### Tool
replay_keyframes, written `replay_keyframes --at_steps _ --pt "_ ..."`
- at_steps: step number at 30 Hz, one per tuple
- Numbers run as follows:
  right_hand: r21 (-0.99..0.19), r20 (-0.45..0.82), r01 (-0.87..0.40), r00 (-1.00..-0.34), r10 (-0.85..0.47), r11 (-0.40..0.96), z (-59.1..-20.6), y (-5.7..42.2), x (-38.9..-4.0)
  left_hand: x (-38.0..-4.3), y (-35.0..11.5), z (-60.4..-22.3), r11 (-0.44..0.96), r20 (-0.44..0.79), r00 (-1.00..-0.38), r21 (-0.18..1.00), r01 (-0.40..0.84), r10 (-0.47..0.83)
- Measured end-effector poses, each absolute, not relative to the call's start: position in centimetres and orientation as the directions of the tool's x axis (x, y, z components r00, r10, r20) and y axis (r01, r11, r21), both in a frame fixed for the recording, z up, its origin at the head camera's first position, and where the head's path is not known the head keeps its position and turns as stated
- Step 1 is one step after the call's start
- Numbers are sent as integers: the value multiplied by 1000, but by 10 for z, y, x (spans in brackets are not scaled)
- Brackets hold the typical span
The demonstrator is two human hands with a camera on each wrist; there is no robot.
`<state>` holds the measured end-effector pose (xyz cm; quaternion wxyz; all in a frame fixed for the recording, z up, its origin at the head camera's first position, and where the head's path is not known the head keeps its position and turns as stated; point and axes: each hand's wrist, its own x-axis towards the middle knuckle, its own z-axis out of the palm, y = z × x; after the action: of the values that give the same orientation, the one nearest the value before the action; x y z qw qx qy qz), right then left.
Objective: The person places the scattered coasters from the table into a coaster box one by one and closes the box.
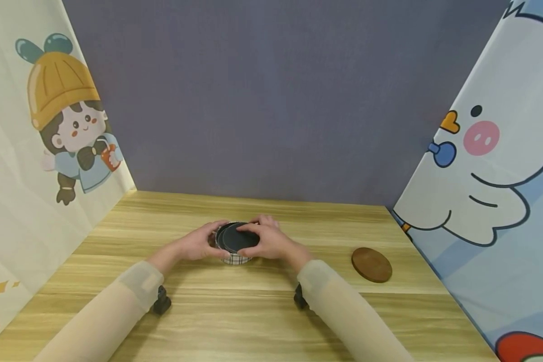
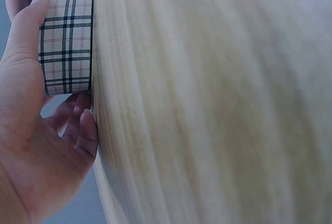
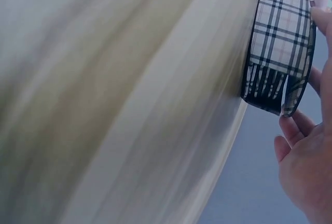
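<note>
A round coaster holder point(image 1: 236, 259) with a black-and-white plaid side stands on the table in front of me. My left hand point(image 1: 201, 244) grips its left side, thumb at the near rim and fingers round the back. Across the top, my right hand point(image 1: 272, 241) pinches a round black coaster point(image 1: 241, 238) between thumb and fingers. That coaster sits tilted and shifted right over the opening. In the right wrist view the holder's plaid wall point(image 3: 282, 27) has a cut-out showing a dark interior with plaid-edged layers. What lies beneath the coaster is mostly hidden.
A brown round wooden disc point(image 1: 372, 265) lies flat on the wood-grain table point(image 1: 235, 322), to the right of my right hand. A grey panel point(image 1: 262, 100) rises behind the table, with cartoon-printed sheets point(image 1: 502, 171) at both sides.
</note>
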<state>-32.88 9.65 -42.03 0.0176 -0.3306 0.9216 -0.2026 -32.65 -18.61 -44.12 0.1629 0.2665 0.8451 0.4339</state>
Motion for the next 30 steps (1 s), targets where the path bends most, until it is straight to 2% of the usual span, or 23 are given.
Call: replay_keyframes --at_steps 6,30 --pt "-376 105 -612 -774 -624 696 -420 90 -328 -326 -185 -440 465 -32 -788 822 330 615" --pt "-443 29 -574 -777 -629 689 -425 93 -328 -328 -185 -443 457 -32 -804 835 305 594"
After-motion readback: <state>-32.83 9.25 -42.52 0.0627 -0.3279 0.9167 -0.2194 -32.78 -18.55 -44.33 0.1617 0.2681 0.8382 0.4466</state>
